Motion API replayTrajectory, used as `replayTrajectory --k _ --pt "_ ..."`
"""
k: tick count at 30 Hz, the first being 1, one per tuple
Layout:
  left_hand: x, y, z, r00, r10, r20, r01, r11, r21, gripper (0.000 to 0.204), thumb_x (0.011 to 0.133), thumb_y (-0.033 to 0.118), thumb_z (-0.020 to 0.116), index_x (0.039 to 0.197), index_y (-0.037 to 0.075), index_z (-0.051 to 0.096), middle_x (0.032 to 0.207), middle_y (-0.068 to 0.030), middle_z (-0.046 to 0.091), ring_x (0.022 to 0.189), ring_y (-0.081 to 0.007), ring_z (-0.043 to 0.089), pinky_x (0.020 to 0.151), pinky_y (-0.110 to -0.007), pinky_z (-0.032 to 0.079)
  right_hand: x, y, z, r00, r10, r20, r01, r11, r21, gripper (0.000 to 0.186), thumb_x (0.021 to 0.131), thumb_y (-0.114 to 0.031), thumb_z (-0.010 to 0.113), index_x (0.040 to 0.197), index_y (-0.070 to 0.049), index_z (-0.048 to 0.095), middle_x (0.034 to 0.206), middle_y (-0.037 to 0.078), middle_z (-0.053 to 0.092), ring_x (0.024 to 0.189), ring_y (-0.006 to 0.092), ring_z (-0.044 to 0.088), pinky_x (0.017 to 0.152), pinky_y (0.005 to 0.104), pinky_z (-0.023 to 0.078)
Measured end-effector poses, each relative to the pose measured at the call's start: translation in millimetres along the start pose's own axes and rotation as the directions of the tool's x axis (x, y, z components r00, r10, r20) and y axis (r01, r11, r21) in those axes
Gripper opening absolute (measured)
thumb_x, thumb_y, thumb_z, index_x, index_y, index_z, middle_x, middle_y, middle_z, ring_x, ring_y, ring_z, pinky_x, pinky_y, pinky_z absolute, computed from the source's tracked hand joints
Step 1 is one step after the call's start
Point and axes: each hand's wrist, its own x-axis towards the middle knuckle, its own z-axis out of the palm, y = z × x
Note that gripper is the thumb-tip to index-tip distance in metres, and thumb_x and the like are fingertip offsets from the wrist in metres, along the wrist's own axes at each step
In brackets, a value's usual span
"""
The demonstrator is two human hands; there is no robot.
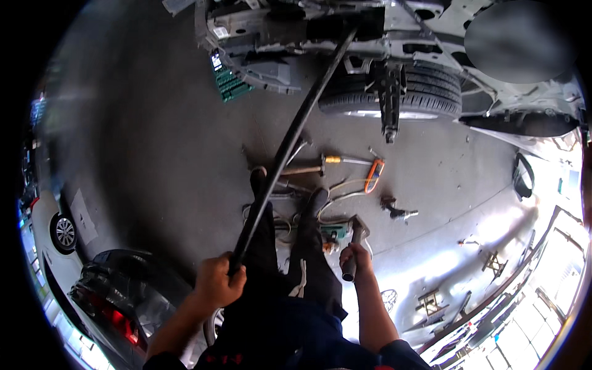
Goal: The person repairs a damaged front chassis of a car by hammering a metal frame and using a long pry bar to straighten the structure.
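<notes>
Long black bar (295,131) is gripped at its near end by the curled fingers of the left hand (220,282); its far end is seen at the car frame (287,28), past the tyre's (428,92) left side. On the tyre's near side, a hammer (357,236) is clasped by the right hand (357,257).

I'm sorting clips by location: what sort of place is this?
Likely a vehicle repair workshop: a partly stripped vehicle body beside a tyre, a wooden-handled hammer on the floor, and a dark car at lower left.
</notes>
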Motion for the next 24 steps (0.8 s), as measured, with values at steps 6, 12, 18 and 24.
replayTrajectory --k 6,12,18,24 --pt "-9.9 5.7 -9.7 0.996 -0.066 0.061 0.067 0.998 -0.019 0.018 0.086 0.013 0.07 0.077 0.003 0.059 0.053 -0.0104 0.056 0.045 -0.0272 0.06 0.045 -0.036 0.045 -10.9 -19.0 53.5 1.0 0.014 0.021 -0.018 0.983 0.184 0.021 0.101 -0.021 0.054 0.083 -0.011 0.048 0.065 -0.002 0.046 0.058 0.0117 0.05 0.063 0.0287 0.054" --pt "-8.4 9.6 5.7 0.997 -0.06 0.038 0.063 0.994 -0.091 0.016 0.086 0.013 0.069 0.078 0.002 0.06 0.054 -0.0107 0.056 0.044 -0.0264 0.059 0.044 -0.036 0.044 6.9 -60.8 108.9 0.875 0.072 0.479 -0.183 0.965 0.19 0.022 0.103 -0.028 0.055 0.087 -0.013 0.05 0.069 -0.006 0.043 0.058 0.0077 0.046 0.066 0.0295 0.056" --pt "-10.8 14.7 7.0 0.996 -0.088 0.026 0.09 0.993 -0.082 0.015 0.087 0.013 0.068 0.08 0.001 0.061 0.054 -0.0115 0.057 0.045 -0.0269 0.06 0.045 -0.036 0.044 -34.1 -117.3 232.7 0.622 0.017 0.783 -0.324 0.916 0.238 0.022 0.106 -0.027 0.052 0.092 -0.01 0.051 0.076 -0.005 0.046 0.058 0.0043 0.044 0.053 0.0221 0.042" --pt "-6.6 16.7 8.2 0.997 -0.079 0.02 0.08 0.996 -0.048 0.012 0.088 0.011 0.066 0.084 0.0 0.064 0.056 -0.0122 0.058 0.048 -0.0265 0.062 0.047 -0.036 0.046 -35.3 -121.0 190.0 0.55 -0.152 0.821 -0.211 0.926 0.313 0.024 0.104 -0.025 0.055 0.116 -0.004 0.056 0.077 -0.003 0.045 0.058 0.0047 0.043 0.049 0.0219 0.04"
